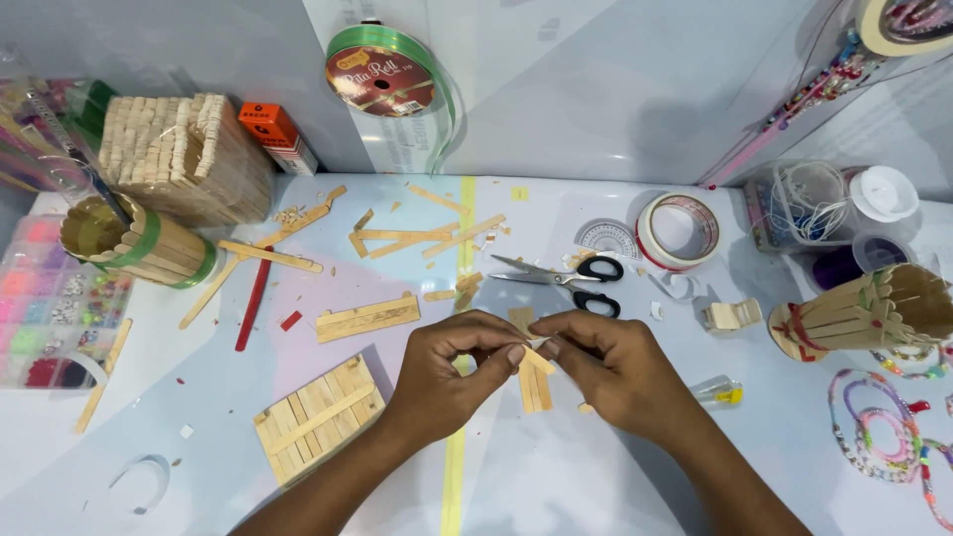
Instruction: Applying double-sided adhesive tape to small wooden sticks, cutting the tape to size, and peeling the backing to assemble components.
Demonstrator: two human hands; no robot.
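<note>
Left hand and right hand meet fingertip to fingertip, both pinched on a small white scrap. Scrap sits just below the scissors, over a stick piece lying on the table. Stick panel lower left of scissors, tape roll to their upper right, flat stick strip to their left.
</note>
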